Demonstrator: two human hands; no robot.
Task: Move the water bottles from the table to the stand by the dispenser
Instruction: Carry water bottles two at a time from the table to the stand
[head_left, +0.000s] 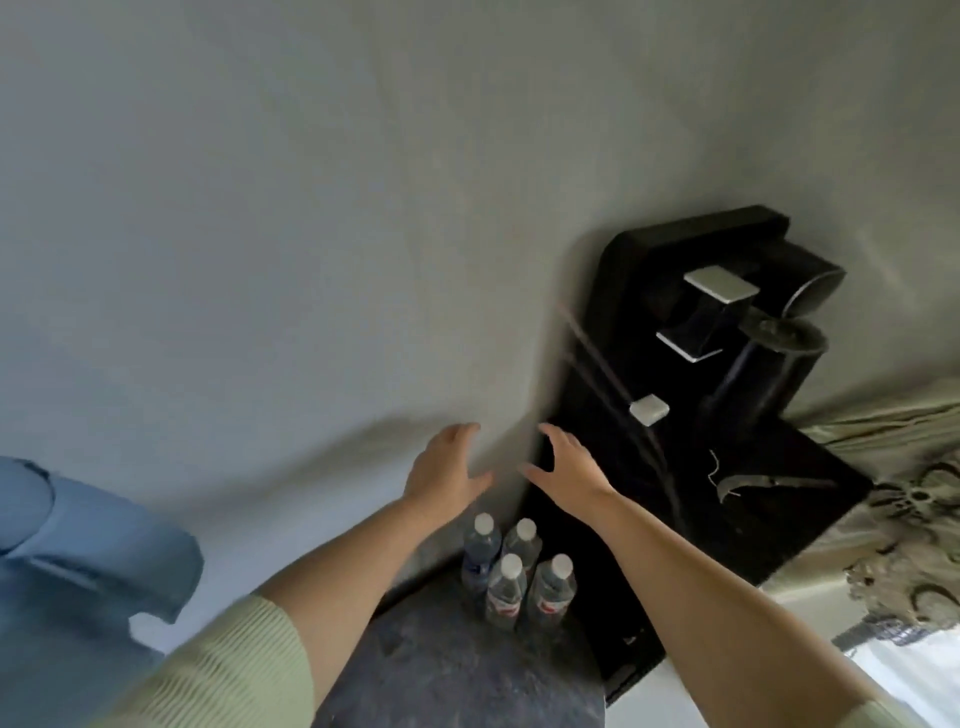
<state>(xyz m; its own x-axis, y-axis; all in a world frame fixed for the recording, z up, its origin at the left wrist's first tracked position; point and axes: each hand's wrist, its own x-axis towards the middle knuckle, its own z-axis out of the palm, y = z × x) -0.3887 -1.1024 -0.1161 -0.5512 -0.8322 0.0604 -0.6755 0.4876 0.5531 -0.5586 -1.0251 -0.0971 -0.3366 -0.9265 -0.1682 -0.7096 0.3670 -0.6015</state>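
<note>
Head view, tilted, looks down past both forearms at four water bottles (511, 574) standing upright in a tight cluster on a dark round stand (457, 675). Each bottle is clear plastic with a white cap. The two nearer ones carry labels with a red mark, and the far left one has a darker bluish label; the writing on all of them is too blurred to read. The cluster sits at the stand's far edge, close to the wall (311, 208) and just beside a black water dispenser (691, 415).

The left hand (447, 465) and the right hand (566, 467) are both raised above the bottles, palms facing each other across a small gap. The fingers of each hand are spread and loosely curved, released, holding nothing and touching no bottle. Pale green ribbed sleeves (234, 670) are pushed back from the forearms.

The dispenser shows silver tap levers (719, 285) and a small silver button (649, 409); no brand name can be made out on it. A blue object (78, 561) lies at the left edge, and a patterned pale cloth (904, 519) hangs at the right.
</note>
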